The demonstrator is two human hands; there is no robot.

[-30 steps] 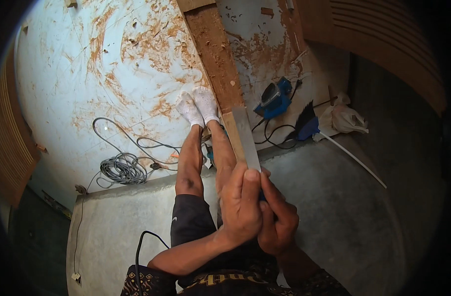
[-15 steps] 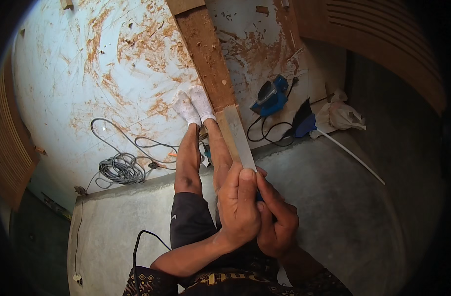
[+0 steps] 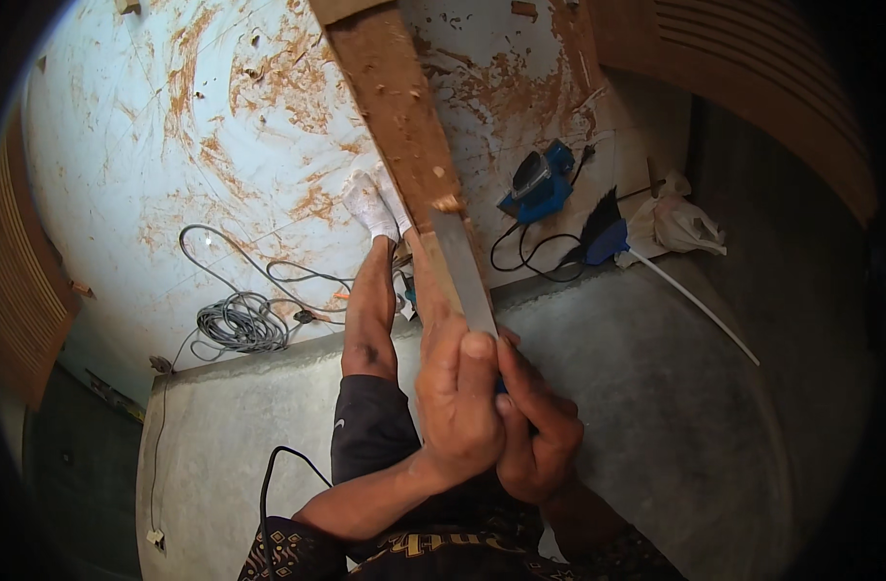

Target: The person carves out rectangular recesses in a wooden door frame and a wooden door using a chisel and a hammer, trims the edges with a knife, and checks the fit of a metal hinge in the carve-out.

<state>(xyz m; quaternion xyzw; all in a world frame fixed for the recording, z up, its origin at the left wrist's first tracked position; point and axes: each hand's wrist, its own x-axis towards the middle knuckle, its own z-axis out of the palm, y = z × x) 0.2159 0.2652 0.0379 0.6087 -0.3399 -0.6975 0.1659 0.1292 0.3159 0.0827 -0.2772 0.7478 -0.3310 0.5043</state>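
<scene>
A wide flat chisel (image 3: 460, 266) lies along a long wooden board (image 3: 399, 116), its steel blade pointing away from me. At the blade's far edge a pale wood shaving (image 3: 447, 204) curls up from the board. My left hand (image 3: 458, 407) is closed round the near part of the blade, thumb pressed on top. Just to its right, my right hand (image 3: 542, 431) grips the handle end; only a bit of blue handle shows between the fingers. The board runs between my legs' right side and the far edge of the view.
A blue electric planer (image 3: 540, 184) rests on the floor at right, beside a blue broom (image 3: 608, 240) and a whitish bag (image 3: 690, 223). Coiled grey cable (image 3: 240, 324) lies at left. Reddish-brown dust smears the white floor. Grooved wooden panels (image 3: 743, 73) stand at the sides.
The chisel has moved slightly away from me along the board, and a shaving now stands curled at its edge. Both hands keep their grip. The view has shifted a little.
</scene>
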